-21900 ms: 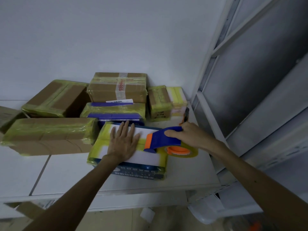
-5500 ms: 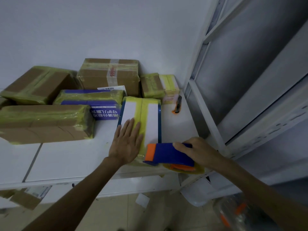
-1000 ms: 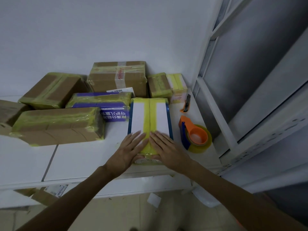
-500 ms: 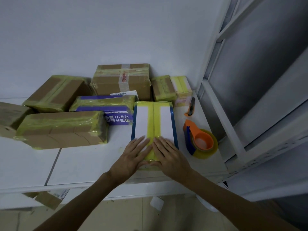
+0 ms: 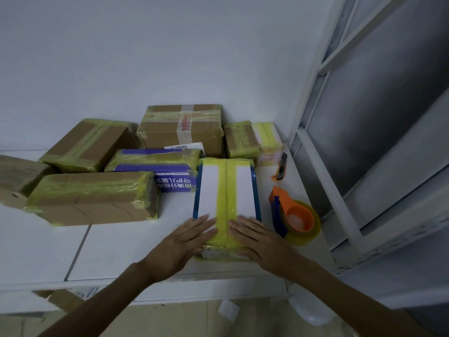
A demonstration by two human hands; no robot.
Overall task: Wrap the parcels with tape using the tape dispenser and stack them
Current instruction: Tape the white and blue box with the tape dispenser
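While flat on the white parcel (image 5: 239, 188), left hand (image 5: 179, 244) and right hand (image 5: 262, 242) straight-fingered, empty.

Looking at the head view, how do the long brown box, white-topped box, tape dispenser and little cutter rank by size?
The long brown box and white-topped box look about alike, too close to rank; then tape dispenser; smallest, cutter.

Single head cam, wide-angle, looking forward and down over the white surface (image 5: 116, 254) from close above its near edge (both forearms enter from the bottom). Faces the back wall (image 5: 170, 57); shelving frame (image 5: 345, 210) fills the right.
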